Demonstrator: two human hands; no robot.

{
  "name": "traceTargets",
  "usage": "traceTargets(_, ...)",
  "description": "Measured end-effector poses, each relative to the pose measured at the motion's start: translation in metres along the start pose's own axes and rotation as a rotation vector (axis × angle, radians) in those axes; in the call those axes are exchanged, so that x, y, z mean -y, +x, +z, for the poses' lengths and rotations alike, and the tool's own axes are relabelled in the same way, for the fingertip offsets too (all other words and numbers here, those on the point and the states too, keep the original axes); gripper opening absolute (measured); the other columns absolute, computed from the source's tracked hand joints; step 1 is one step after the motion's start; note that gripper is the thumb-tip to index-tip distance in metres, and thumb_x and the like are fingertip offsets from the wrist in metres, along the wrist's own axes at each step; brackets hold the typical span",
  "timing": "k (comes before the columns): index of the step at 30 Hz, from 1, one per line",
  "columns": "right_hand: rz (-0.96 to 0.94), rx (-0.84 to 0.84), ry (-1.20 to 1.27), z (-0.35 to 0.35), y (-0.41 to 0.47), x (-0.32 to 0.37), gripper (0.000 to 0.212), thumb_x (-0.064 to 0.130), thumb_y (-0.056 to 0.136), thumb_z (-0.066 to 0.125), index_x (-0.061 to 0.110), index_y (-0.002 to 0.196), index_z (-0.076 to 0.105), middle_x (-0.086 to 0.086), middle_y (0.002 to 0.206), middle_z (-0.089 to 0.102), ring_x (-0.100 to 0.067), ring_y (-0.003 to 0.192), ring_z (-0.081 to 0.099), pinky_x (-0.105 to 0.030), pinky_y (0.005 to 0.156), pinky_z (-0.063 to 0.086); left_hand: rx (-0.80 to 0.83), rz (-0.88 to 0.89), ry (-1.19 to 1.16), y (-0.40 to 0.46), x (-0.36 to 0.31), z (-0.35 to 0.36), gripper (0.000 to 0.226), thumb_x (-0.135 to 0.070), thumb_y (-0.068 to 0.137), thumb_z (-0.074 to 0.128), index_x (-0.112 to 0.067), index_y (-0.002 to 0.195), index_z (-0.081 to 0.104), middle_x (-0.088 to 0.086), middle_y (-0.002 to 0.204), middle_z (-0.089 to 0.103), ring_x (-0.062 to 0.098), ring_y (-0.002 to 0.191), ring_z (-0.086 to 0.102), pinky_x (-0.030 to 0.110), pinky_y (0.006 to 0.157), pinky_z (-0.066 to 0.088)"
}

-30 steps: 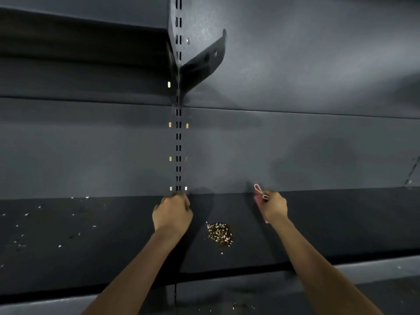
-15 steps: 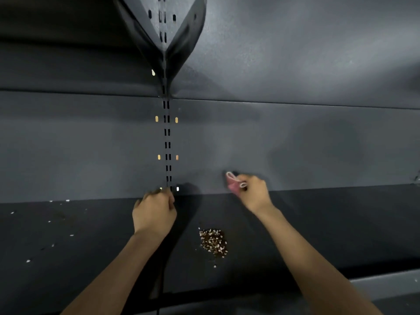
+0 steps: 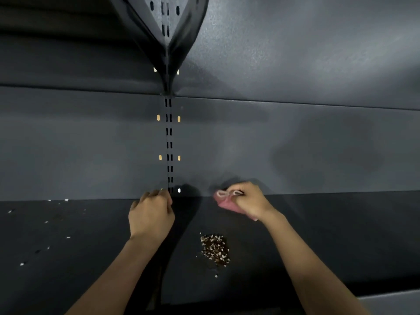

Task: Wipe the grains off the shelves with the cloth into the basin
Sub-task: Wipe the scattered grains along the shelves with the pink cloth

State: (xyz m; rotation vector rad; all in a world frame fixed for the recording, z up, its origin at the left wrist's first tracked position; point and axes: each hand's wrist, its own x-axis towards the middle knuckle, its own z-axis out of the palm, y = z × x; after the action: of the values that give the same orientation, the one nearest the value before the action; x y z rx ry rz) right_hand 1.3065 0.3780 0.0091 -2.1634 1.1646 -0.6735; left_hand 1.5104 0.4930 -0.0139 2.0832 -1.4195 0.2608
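The right hand (image 3: 250, 200) grips the pink cloth (image 3: 225, 201) on the shelf (image 3: 341, 235), with the grains (image 3: 214, 250) at 7 o'clock from it. The left hand (image 3: 151, 215) has its fingers curled at the slotted upright (image 3: 169, 144); whether they hold it, one cannot tell.

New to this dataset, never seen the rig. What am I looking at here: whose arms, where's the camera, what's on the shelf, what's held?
There is no machine. A person wears a camera on the head, looking forward and down, so both arms are theirs. The right hand grips a bunched pink cloth at the back of the dark shelf. The left hand is curled by the slotted post; whether it holds anything is unclear. A small pile of grains lies between the arms, with loose grains scattered to the left. No basin is in view.
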Motion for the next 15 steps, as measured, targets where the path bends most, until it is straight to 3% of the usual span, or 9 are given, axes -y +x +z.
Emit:
traceTargets(3,-0.023,-0.25,-0.227,0.006,0.015,-0.003,0.01,0.018,0.081,0.068,0.022,0.088,0.073,-0.002,0.083,0.072,-0.018,0.079,0.065,-0.026,0.067,0.046,-0.014,-0.032,0.011,0.002,0.003,0.0,0.013,-0.009,0.084,0.054,-0.017,0.089,0.063,0.0,0.086,0.064,0.019,0.083,0.058,0.032,0.078,0.043)
traceTargets(7,-0.05,-0.11,-0.497,0.036,0.019,-0.004,0.028,0.013,0.086,0.057,0.026,0.107,0.069,-0.003,0.1,0.071,-0.025,0.094,0.065,-0.031,0.082,0.052,-0.001,-0.066,0.029,0.003,0.006,0.0,0.015,-0.011,0.084,0.051,-0.018,0.091,0.062,0.0,0.089,0.064,0.02,0.087,0.059,0.032,0.079,0.043)
traceTargets(13,-0.113,0.218,0.006,0.028,0.006,0.016,0.022,0.005,0.082,0.057,0.016,0.091,0.073,0.002,0.087,0.071,-0.005,0.081,0.061,-0.016,0.072,0.044,-0.006,-0.08,0.044,0.005,0.01,-0.002,0.016,-0.012,0.086,0.05,-0.019,0.093,0.062,0.001,0.091,0.064,0.019,0.087,0.059,0.032,0.079,0.045)
traceTargets(15,-0.176,0.101,-0.007,0.024,0.008,0.015,0.023,0.003,0.081,0.059,0.017,0.091,0.074,0.003,0.086,0.072,-0.005,0.079,0.062,-0.011,0.069,0.043,-0.001,-0.077,0.062,0.006,0.012,-0.002,0.013,-0.014,0.087,0.051,-0.018,0.093,0.062,0.0,0.09,0.064,0.018,0.085,0.059,0.031,0.078,0.044)
